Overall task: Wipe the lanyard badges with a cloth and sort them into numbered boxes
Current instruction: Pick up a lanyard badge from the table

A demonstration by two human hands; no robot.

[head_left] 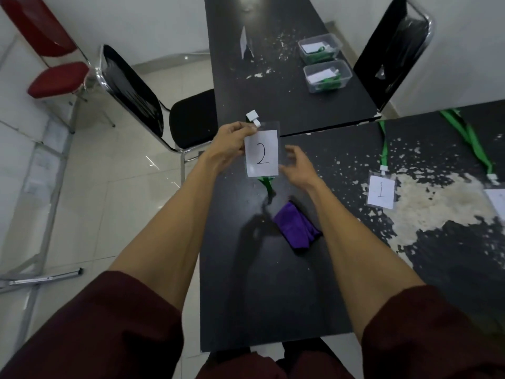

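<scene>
I see my left hand (232, 144) raised near the middle of the frame, its fingers pinched on the upper left corner of the badge marked 2 (261, 153), just below its white clip (252, 117). The badge hangs upright in a clear sleeve, above the near black table (273, 296). A green lanyard (266, 184) trails from behind its lower edge down toward the tabletop. My right hand (296, 166) sits just right of the badge, fingers spread and loosely curled, grasping nothing; its fingertips are close to the badge's right edge, and I cannot tell whether they touch it.

Below the hands, the purple cloth (296, 228) lies folded on the table, untouched. At the right of the frame the badge marked 1 (381, 191) lies flat on a worn, pale patch of the tabletop, its green strap running up toward the far edge. Another badge (497, 203) is partly cut off at the right border, with its own green strap above it.

In the upper right, on the far black table (273, 91), two clear boxes (319, 47) (328, 76) stand one just behind the other, each holding white cards and green lanyards. I cannot read any number on them. A black chair (153, 105) stands at the left.
</scene>
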